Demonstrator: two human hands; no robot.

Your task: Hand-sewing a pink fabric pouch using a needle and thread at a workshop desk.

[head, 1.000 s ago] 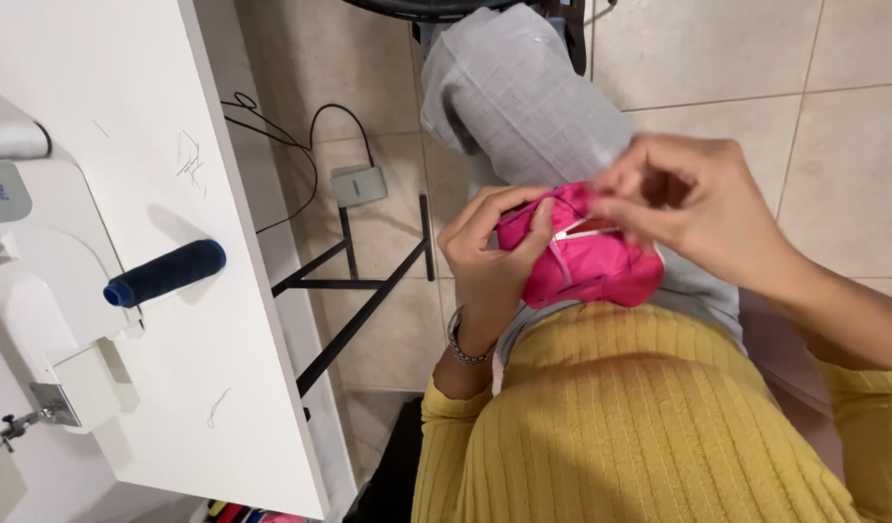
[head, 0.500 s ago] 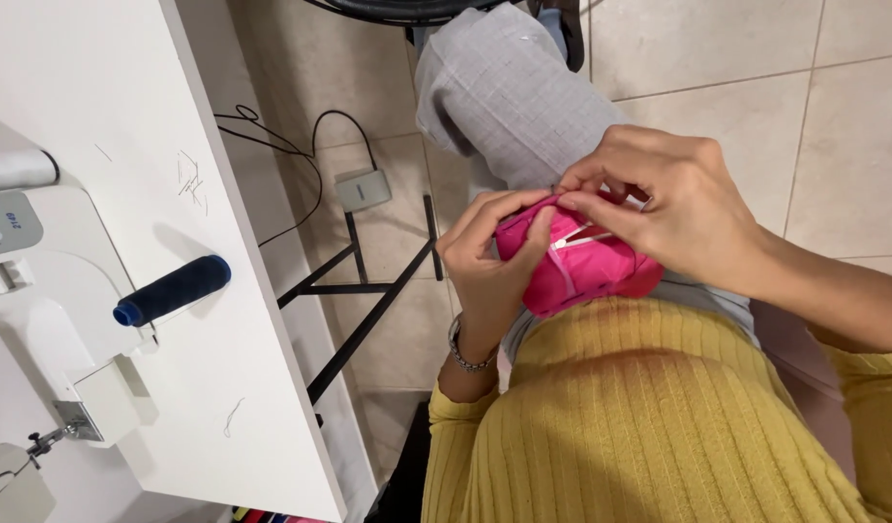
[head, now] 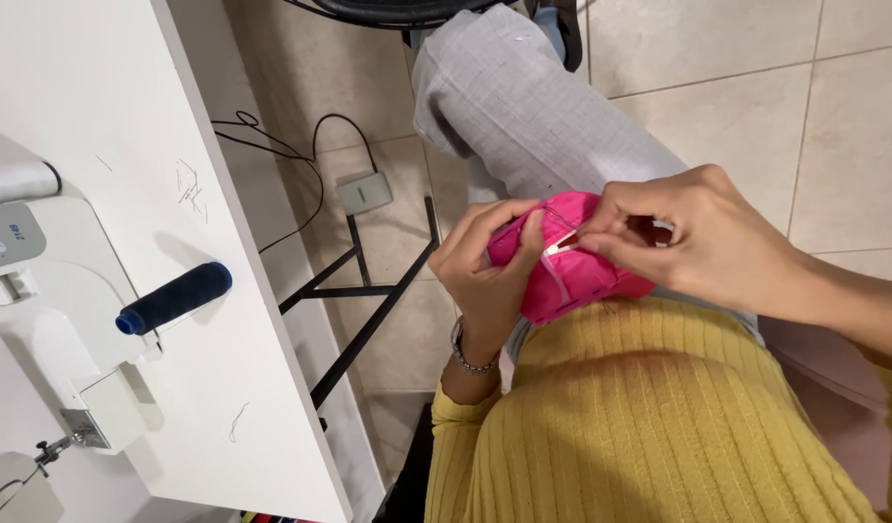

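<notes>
**both hands on the pink fabric, over the lap**

your left hand (head: 484, 266) is curled around the pink fabric piece (head: 562, 276), fingers wrapped behind it, thumb pressed flat on its front. the piece sits bunched in that grip, held above your lap, right of the worktop (head: 126, 116) and clear of it.

your right hand (head: 697, 242) is closed in a pinch at the top of the same piece. thumb and forefinger nip a small white strip (head: 565, 244) at the fabric's seam; the other fingers are folded in. whether the strip is a tool or a tag, you cannot tell.

a bracelet (head: 470, 358) rings your left wrist. yellow ribbed sweater (head: 659, 426) fills the near right; grey trousers (head: 533, 107) run to the far side.

on the worktop, left: a white sewing machine (head: 39, 291), with a dark blue thread spool (head: 175, 297) lying beside it. loose thread scraps (head: 189, 179) lie on the white surface.

on the tiled floor (head: 717, 48), between worktop and legs: a grey foot pedal (head: 364, 192) with its black cable (head: 272, 145), just by the black frame bars (head: 368, 291).
</notes>
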